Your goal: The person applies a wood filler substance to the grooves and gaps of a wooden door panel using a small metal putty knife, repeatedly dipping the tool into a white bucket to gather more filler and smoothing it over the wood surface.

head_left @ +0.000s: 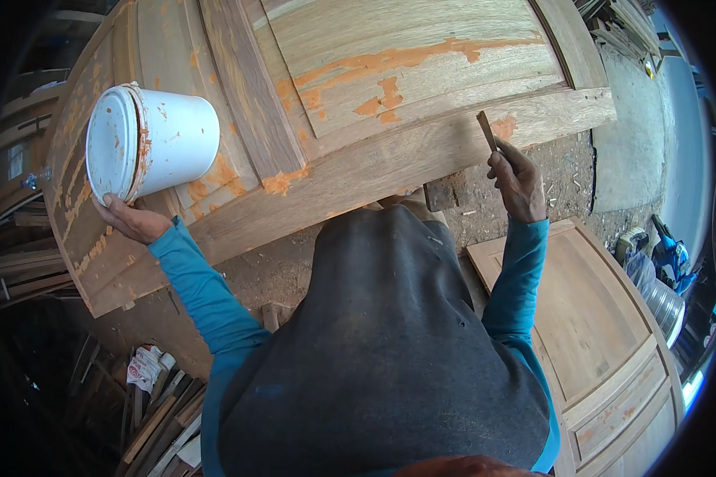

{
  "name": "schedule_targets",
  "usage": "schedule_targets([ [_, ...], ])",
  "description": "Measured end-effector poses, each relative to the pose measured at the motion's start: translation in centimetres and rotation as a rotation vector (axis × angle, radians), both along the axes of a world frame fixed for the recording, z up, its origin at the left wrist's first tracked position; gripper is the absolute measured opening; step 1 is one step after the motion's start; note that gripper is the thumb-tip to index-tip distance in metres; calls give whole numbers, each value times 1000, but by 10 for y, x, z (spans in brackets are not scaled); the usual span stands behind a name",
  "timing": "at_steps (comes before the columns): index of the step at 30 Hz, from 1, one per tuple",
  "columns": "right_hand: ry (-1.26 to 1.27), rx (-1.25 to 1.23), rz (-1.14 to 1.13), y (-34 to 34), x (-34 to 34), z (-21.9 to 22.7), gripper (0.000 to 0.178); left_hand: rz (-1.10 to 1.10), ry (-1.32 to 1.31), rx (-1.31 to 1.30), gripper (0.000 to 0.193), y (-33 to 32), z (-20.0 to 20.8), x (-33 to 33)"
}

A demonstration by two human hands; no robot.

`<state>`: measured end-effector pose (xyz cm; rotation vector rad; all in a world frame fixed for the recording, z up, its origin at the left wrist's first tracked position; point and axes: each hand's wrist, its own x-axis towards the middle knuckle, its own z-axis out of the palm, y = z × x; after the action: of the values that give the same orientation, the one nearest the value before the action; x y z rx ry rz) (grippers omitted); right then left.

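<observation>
From the head view, a large wooden door panel (422,151) lies flat and fills the upper half of the picture, its near long edge running from lower left up to a squared corner at the upper right; orange filler (390,60) streaks its raised panels and frame. Below that edge there is a strip of bare dirt floor (501,195) scattered with chips, the only open room between the door and the person's body. A second wooden panel (589,318) lies on the floor at the lower right, close beside the right arm, and scrap wood (159,405) is piled at the lower left. A white bucket (151,141) smeared with orange lies tipped on its side on the door's left part, lid end toward the left. The left hand (131,219) curls under the bucket's lower rim, fingers partly closed and touching it. The right hand (519,184) is closed around a thin flat scraper (486,129), held upright with its blade tip just at the door's near edge
</observation>
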<state>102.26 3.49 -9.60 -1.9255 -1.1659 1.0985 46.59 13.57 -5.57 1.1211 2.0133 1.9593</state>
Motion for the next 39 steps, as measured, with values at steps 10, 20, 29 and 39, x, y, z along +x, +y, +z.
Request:
schedule_targets([
  [10,-13,-45,118,20,56,-2,52,-3,-37,161,78,23,-18,-10],
  [20,37,-70,320,69,12,13,41,91,-96,135,78,20,-23,-14],
  [29,161,-98,271,67,-16,3,42,-13,-125,238,76,32,-21,-34],
  [39,218,-79,-19,51,43,8,50,7,-65,274,77,31,-28,-43],
])
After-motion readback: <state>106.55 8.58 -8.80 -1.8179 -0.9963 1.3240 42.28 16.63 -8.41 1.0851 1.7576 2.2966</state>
